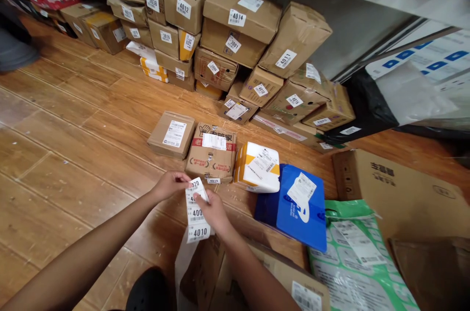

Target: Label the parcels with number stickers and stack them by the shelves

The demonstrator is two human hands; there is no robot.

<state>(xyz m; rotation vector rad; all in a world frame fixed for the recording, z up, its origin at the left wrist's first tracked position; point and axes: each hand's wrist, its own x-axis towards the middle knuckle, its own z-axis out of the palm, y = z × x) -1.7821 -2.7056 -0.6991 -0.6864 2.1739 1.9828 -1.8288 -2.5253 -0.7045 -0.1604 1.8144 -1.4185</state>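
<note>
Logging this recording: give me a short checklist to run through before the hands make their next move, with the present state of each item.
1. Label strip held: ok, between left hand and right hand.
2. Top number on the strip readable in full: not ok, only "020" shows beside the left hand.
3. Red-banded box numbered: ok, a 4019 sticker sits on its near side.
4. Plain brown box numbered: cannot tell, its top bears a shipping label, but some sides are hidden.
5. Blue package with its shipping label facing up: ok.
</note>
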